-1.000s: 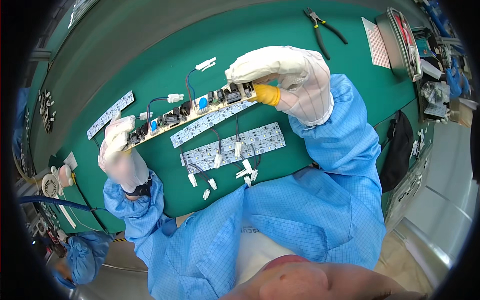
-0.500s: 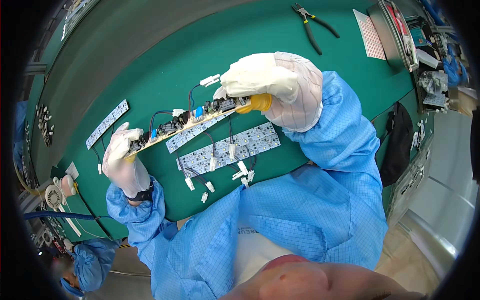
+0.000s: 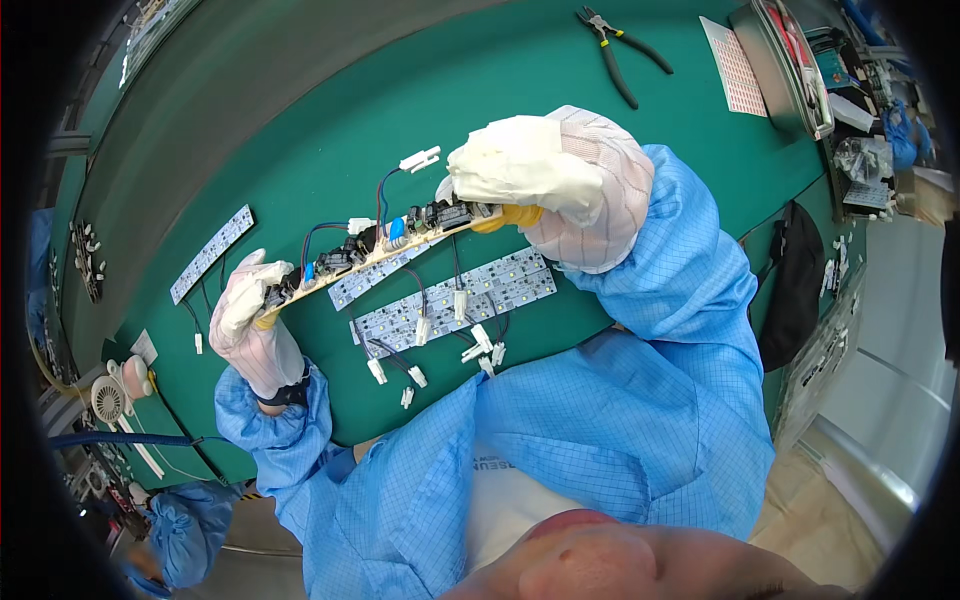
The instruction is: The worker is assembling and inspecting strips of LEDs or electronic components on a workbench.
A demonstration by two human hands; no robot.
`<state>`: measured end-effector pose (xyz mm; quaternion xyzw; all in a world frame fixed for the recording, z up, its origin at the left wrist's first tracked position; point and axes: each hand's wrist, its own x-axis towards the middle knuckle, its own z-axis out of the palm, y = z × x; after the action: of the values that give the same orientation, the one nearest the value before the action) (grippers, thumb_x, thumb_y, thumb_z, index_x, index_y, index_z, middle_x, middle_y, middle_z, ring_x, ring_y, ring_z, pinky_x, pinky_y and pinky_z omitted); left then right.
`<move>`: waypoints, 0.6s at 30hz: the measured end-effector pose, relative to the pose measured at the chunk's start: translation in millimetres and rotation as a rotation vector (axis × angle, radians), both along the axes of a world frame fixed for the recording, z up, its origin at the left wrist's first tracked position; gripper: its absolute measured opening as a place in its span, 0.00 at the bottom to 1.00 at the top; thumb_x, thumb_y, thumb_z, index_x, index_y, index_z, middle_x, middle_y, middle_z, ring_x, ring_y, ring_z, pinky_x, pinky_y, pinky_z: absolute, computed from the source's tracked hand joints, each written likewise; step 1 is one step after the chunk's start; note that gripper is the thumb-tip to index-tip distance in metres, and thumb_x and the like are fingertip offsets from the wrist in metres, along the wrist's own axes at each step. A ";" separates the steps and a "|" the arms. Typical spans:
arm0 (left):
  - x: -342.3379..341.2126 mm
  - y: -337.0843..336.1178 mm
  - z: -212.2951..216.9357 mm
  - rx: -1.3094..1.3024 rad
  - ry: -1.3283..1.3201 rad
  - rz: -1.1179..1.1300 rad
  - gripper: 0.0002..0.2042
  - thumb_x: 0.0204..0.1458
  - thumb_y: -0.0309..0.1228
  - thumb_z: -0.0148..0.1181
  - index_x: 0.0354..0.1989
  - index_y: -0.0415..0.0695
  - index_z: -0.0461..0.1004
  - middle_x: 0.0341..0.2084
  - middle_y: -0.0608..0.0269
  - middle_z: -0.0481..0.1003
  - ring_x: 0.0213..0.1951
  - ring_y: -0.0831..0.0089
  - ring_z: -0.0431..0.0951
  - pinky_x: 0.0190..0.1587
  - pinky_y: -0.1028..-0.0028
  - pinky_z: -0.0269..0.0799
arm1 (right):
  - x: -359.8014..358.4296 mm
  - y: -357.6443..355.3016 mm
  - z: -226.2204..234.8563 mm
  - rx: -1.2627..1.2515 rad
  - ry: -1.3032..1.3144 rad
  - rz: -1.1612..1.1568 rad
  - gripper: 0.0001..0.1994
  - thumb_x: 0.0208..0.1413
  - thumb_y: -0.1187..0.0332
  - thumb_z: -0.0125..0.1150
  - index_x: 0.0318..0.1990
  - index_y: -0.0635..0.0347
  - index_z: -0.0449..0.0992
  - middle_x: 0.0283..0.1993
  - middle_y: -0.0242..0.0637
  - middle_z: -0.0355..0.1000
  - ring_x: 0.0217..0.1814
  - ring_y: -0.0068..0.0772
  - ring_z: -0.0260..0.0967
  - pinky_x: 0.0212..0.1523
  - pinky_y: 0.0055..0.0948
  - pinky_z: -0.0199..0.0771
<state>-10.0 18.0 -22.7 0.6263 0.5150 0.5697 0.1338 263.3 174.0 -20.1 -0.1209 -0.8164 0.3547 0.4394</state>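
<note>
A long, narrow circuit board (image 3: 350, 256) with black, blue and green parts hangs tilted above the mat, its right end higher in the picture. My gloved left hand (image 3: 248, 315) is closed on its left end. At the other end, my gloved right hand (image 3: 545, 190) grips the board, with yellow fingertips under its edge. Red and blue wires rise from the board to white plugs (image 3: 420, 159). Below it lie white LED strips (image 3: 455, 302) with dark leads and white connectors. Another LED strip (image 3: 375, 281) is partly hidden behind the board. One more strip (image 3: 213, 254) rests near my left hand.
Diagonal cutters (image 3: 622, 55) lie at the far side of the green mat (image 3: 330, 130). A sheet of small labels (image 3: 735, 65) and a metal tray (image 3: 790, 75) are at far right. A black pouch (image 3: 790, 285) sits right; a small fan (image 3: 110, 398) stands left.
The view has shifted slightly, moving the cutters and LED strips a little left in the picture. Both hands keep hold of the circuit board, which stays at nearly the same tilt.
</note>
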 end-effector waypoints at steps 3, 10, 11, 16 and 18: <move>2.7 -0.1 -1.3 -0.009 -0.018 0.035 0.07 0.52 0.31 0.58 0.36 0.43 0.73 0.30 0.54 0.77 0.34 0.61 0.77 0.48 0.53 0.69 | 1.0 2.1 6.1 0.255 0.013 -0.055 0.12 0.45 0.70 0.65 0.38 0.60 0.76 0.33 0.41 0.74 0.34 0.39 0.73 0.34 0.32 0.72; -0.6 -3.2 0.3 0.007 -0.047 0.035 0.05 0.54 0.30 0.55 0.37 0.45 0.73 0.31 0.54 0.77 0.35 0.60 0.77 0.50 0.51 0.67 | 1.0 -0.3 38.6 0.102 0.033 0.075 0.12 0.45 0.67 0.65 0.40 0.55 0.78 0.39 0.35 0.76 0.42 0.34 0.75 0.41 0.28 0.76; -1.3 -3.7 0.7 0.007 -0.045 0.037 0.05 0.54 0.30 0.55 0.37 0.45 0.73 0.31 0.54 0.77 0.35 0.60 0.77 0.50 0.51 0.67 | 0.8 -0.2 39.0 0.102 0.035 0.077 0.12 0.45 0.67 0.65 0.40 0.55 0.78 0.39 0.35 0.76 0.42 0.34 0.75 0.41 0.28 0.76; -2.2 -3.4 -1.7 0.040 -0.029 0.046 0.06 0.56 0.32 0.53 0.36 0.44 0.73 0.30 0.54 0.77 0.35 0.61 0.77 0.50 0.51 0.67 | -0.5 -2.2 37.5 -0.123 0.034 0.163 0.13 0.45 0.68 0.65 0.41 0.55 0.78 0.41 0.35 0.75 0.43 0.35 0.74 0.43 0.29 0.76; -2.9 -3.3 0.8 0.027 -0.005 0.042 0.07 0.56 0.33 0.53 0.36 0.44 0.73 0.30 0.54 0.77 0.34 0.61 0.77 0.50 0.51 0.67 | -0.8 -3.2 37.6 -0.213 0.034 0.197 0.13 0.45 0.68 0.65 0.41 0.54 0.78 0.41 0.35 0.75 0.44 0.35 0.74 0.44 0.29 0.76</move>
<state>-13.0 14.7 -21.9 0.6157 0.5200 0.5808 0.1145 262.5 170.8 17.5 -0.0800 -0.7745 0.4828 0.4008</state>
